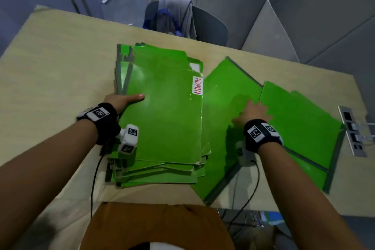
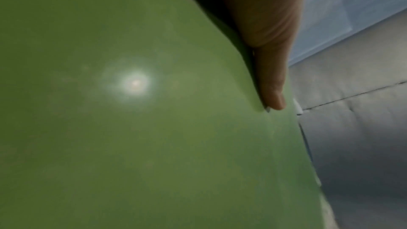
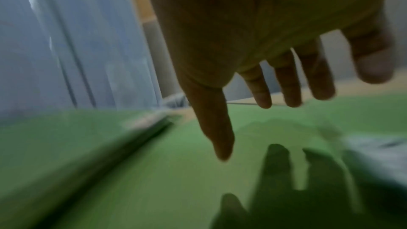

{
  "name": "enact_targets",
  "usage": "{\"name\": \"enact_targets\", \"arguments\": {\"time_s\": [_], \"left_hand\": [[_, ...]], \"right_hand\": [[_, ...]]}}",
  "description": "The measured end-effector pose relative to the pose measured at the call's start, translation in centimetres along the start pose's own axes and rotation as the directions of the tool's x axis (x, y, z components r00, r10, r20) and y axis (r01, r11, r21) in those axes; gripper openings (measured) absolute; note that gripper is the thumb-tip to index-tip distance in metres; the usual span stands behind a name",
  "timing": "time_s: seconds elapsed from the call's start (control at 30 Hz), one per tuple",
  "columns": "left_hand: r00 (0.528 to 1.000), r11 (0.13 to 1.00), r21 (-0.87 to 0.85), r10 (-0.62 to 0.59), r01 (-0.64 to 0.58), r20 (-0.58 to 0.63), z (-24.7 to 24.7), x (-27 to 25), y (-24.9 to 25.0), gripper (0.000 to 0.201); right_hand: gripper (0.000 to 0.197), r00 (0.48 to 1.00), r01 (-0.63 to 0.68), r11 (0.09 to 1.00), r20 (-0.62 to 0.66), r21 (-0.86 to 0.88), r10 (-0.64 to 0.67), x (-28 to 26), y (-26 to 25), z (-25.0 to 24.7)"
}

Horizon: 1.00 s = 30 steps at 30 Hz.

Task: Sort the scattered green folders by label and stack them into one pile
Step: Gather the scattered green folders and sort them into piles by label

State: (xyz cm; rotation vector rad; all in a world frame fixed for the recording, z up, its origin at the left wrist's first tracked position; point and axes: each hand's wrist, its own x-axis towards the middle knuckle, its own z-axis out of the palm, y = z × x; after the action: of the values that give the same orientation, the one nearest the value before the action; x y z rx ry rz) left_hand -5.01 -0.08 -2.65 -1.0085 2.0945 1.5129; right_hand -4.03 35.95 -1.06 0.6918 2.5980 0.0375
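Left hand (image 1: 121, 101) pinches pile (image 1: 162, 124) at left edge; right hand (image 1: 254, 112) spread, empty, above loose folders (image 1: 302, 122) near table (image 1: 50, 63) right edge.

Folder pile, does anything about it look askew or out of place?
Yes. Under the ADMIN folder the pile is ragged, lower folders fanning out at its near and far-left edges. To its right, loose folders lie at angles.

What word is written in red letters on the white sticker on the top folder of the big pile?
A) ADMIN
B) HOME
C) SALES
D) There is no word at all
A: the white label along the right edge of the top folder reads ADMIN in red letters.
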Motion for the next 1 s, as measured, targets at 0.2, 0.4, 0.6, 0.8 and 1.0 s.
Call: {"name": "enact_targets", "arguments": {"time_s": [0.2, 0.4, 0.6, 0.8, 1.0], "left_hand": [[0.999, 0.998, 0.050, -0.047, 0.046, 0.012, -0.2, 0.2, -0.3, 0.105], [0.996, 0.990, 0.110, -0.087, 0.083, 0.030, -0.3, 0.1, -0.3, 0.111], [0.994, 0.986, 0.130, -0.106, 0.100, 0.038, -0.4, -0.3, -0.1, 0.113], [0.992, 0.981, 0.156, -0.119, 0.112, 0.036, -0.4, -0.4, -0.1, 0.112], [0.993, 0.977, 0.188, -0.111, 0.104, 0.028, -0.4, -0.2, -0.2, 0.114]], "right_hand": [[0.052, 0.991, 0.006, 0.994, 0.131, -0.111, 0.008, 2.0, 5.6, 1.2], [0.022, 0.989, 0.137, 0.968, 0.084, -0.210, -0.122, 1.8, 5.8, 1.6], [0.063, 0.994, 0.112, 0.979, 0.038, -0.171, -0.107, 2.1, 5.9, 2.7], [0.072, 0.970, 0.235, 0.952, 0.108, -0.195, -0.217, 3.4, 6.1, 2.4], [0.053, 0.958, 0.287, 0.893, 0.087, -0.345, -0.274, 3.0, 4.9, 4.0]]}}
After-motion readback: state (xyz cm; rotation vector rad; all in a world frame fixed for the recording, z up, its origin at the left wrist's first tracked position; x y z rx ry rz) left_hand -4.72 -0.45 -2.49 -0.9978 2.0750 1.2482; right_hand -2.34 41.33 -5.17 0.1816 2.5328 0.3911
